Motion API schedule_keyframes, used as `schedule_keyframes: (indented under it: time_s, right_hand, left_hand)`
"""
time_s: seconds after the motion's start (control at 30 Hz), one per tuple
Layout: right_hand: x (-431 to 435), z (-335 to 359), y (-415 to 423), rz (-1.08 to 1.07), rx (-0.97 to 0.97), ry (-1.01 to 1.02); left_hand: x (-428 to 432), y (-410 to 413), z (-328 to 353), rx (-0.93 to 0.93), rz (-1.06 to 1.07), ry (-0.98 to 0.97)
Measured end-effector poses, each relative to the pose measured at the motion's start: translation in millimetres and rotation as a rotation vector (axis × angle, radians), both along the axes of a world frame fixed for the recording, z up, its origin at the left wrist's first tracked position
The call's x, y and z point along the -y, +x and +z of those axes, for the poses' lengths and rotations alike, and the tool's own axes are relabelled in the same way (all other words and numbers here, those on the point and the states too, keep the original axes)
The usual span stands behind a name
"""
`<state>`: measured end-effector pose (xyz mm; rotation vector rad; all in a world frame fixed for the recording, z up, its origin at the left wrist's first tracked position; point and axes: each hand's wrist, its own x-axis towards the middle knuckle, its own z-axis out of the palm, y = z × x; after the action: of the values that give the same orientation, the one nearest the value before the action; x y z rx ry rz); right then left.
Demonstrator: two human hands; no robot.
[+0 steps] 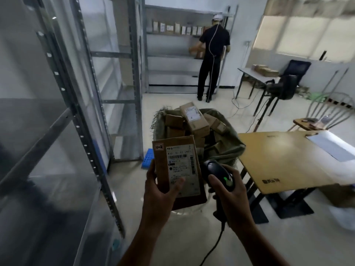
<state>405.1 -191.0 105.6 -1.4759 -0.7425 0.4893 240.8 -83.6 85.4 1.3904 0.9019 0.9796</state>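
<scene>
Holding: left hand (159, 191) fingers pinch the parcel (177, 166) at its lower edge; likely light, stiff cardboard.
Scanner (219, 174): right hand (231, 198) fingers wrapped round it.

Left of our left hand (159, 194) we see grey metal shelving racks (76, 112) with perforated uprights. Just right of our right hand (232, 192) stands a light wooden table (284, 156) on black legs. Well beyond both hands, another shelving unit (172, 60) lines the white wall (247, 25). To its right, a black office chair (288, 81) and a grey table (253, 72) sit beneath bright windows (307, 35). Under our hands, the pale floor (182, 242) gleams dully.
</scene>
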Motion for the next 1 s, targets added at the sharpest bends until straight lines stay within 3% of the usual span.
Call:
schedule_keyframes:
  time_s: [0.3,0.63,1.0]
  right_hand:
    - [-67.7,-31.7,84.6,-0.082,-0.089,0.011]
    - [-118.0,-39.2,227.0,-0.262,-0.157,0.051]
    - [-126.2,-52.1,331.0,-0.476,-0.146,-0.096]
  left_hand:
    - [-71.9,93.7,-11.3,-0.065,-0.063,-0.029]
    - [-158.3,255.6,-1.0,-0.167,-0.276,0.086]
    - [-226.3,415.7,-40.5,-0.324,-0.428,0.129]
